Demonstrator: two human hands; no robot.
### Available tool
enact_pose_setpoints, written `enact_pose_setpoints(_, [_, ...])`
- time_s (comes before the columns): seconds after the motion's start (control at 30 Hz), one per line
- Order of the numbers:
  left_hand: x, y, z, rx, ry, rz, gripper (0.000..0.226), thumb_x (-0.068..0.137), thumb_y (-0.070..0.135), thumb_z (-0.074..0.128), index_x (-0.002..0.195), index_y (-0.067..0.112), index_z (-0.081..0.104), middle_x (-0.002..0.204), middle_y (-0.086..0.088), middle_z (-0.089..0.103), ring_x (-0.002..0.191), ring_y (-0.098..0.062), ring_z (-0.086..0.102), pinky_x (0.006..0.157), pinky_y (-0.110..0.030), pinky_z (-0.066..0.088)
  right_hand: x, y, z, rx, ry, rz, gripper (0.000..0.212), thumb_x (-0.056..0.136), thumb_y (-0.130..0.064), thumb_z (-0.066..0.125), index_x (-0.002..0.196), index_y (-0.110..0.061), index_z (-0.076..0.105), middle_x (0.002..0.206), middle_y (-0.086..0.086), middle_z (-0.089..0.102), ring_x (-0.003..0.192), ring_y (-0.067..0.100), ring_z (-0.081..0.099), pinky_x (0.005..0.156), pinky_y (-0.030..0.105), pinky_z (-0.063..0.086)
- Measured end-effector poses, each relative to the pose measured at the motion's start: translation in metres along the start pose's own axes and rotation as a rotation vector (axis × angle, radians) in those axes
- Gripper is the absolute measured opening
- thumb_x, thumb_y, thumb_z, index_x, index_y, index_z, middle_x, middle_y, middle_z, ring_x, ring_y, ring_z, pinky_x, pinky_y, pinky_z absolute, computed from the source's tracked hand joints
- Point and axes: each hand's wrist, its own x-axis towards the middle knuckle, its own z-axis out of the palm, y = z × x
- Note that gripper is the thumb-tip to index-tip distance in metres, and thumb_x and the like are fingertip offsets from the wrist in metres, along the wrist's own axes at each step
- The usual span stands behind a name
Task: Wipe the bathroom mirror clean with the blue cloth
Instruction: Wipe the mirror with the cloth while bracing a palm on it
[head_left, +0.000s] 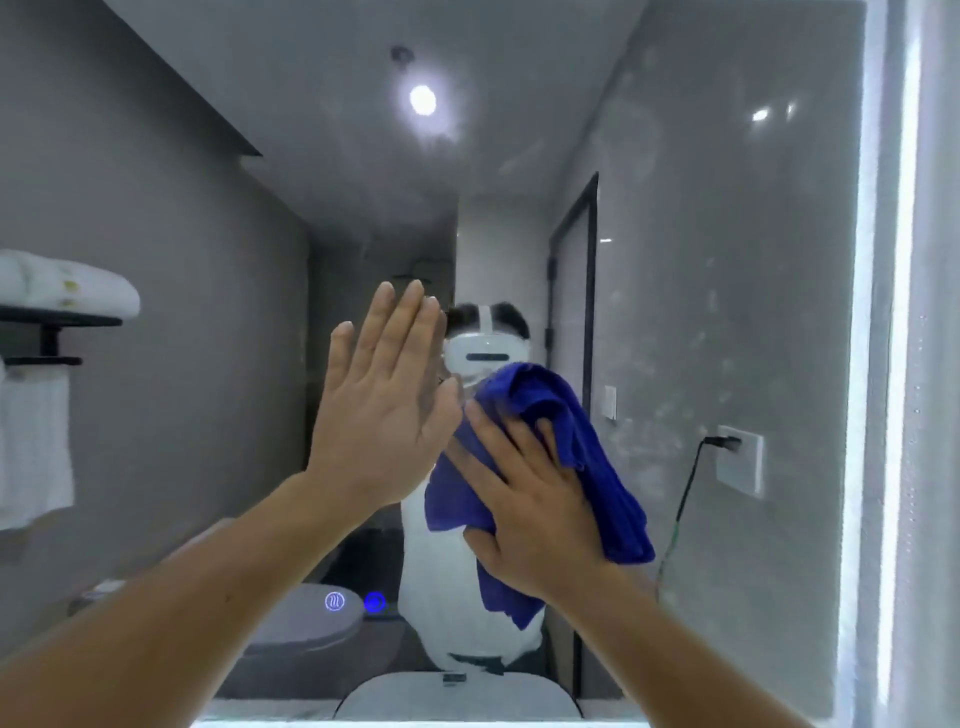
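Mirror (727, 234) wiping is in full swing! The right hand (535, 499) is spread flat, fingers straight and fanned. Its palm presses the blue cloth (545, 384) against the glass just right of centre frame. No clench there, only pressure, and loose folds spill out above the hand and to the lower right.

The left hand (384, 405) is up beside it, left of centre, fingers straight and close together, holding nothing. Whether it actually touches the glass, I can't tell.

So this is the wiping step itself, with the cloth on the middle of the pane. Look outward and the job seems far from done. Cloudy smears (654, 415) spot the right side of the frame, running towards the lit strip (906, 312) at the edge. My read: the next stroke should carry the cloth right under flat, even pressure, in overlapping passes through that haze.
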Motion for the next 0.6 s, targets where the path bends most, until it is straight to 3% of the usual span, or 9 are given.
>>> enact_pose_setpoints(0.07, [-0.011, 0.000, 0.000, -0.014, -0.014, -0.013, 0.066, 0.097, 0.044, 0.023, 0.155, 0.013, 0.023, 0.164, -0.004, 0.019, 0.152, -0.019, 0.009, 0.118, -0.052, 0.018, -0.036, -0.010, 0.014, -0.002, -0.067, -0.048, 0.075, 0.077, -0.045, 0.051, 0.148, -0.030, 0.035, 0.162, -0.002, 0.015, 0.147, 0.023, 0.020, 0.119, 0.042, 0.007])
enact_pose_setpoints(0.23, [-0.029, -0.003, -0.009, -0.032, -0.060, -0.074, 0.067, 0.097, 0.045, 0.022, 0.155, 0.012, 0.020, 0.164, -0.004, 0.017, 0.152, -0.019, 0.006, 0.120, -0.053, 0.014, -0.102, -0.006, 0.024, -0.083, -0.251, -0.284, 0.060, 0.088, -0.040, 0.044, 0.146, -0.029, 0.037, 0.157, -0.002, 0.030, 0.138, 0.023, 0.037, 0.106, 0.043, 0.039])
enact_pose_setpoints(0.33, [-0.041, -0.005, -0.017, -0.040, -0.058, -0.098, 0.070, 0.099, 0.054, 0.012, 0.155, 0.013, 0.022, 0.164, -0.004, 0.017, 0.152, -0.019, 0.005, 0.120, -0.052, 0.012, -0.122, 0.006, 0.021, -0.198, -0.324, -0.539, 0.055, 0.093, -0.030, 0.041, 0.148, -0.025, 0.035, 0.155, 0.000, 0.034, 0.137, 0.025, 0.038, 0.111, 0.045, 0.035])
enact_pose_setpoints(0.4, [-0.047, -0.011, -0.022, -0.041, -0.064, -0.110, 0.078, 0.097, 0.061, 0.002, 0.155, 0.013, 0.022, 0.164, -0.003, 0.016, 0.152, -0.018, 0.004, 0.121, -0.051, 0.010, -0.118, 0.013, 0.015, -0.214, -0.299, -0.609, 0.054, 0.092, -0.028, 0.045, 0.145, -0.025, 0.039, 0.153, -0.001, 0.037, 0.137, 0.025, 0.037, 0.116, 0.045, 0.024])
enact_pose_setpoints(0.5, [-0.055, -0.026, -0.027, -0.030, -0.065, -0.124, 0.070, 0.099, 0.052, 0.014, 0.154, 0.011, 0.025, 0.164, -0.004, 0.019, 0.152, -0.019, 0.006, 0.120, -0.052, 0.012, -0.088, 0.021, 0.007, -0.209, -0.217, -0.561, 0.058, 0.087, -0.027, 0.056, 0.144, -0.023, 0.043, 0.154, 0.001, 0.037, 0.142, 0.028, 0.031, 0.119, 0.046, 0.013])
enact_pose_setpoints(0.6, [-0.063, -0.043, -0.029, -0.019, -0.088, -0.149, 0.068, 0.095, 0.044, 0.023, 0.155, 0.011, 0.024, 0.164, -0.003, 0.017, 0.152, -0.018, 0.004, 0.120, -0.053, 0.013, -0.025, 0.023, -0.008, -0.119, -0.053, -0.241, 0.063, 0.084, -0.032, 0.055, 0.145, -0.021, 0.044, 0.157, 0.006, 0.030, 0.147, 0.030, 0.018, 0.120, 0.051, 0.010])
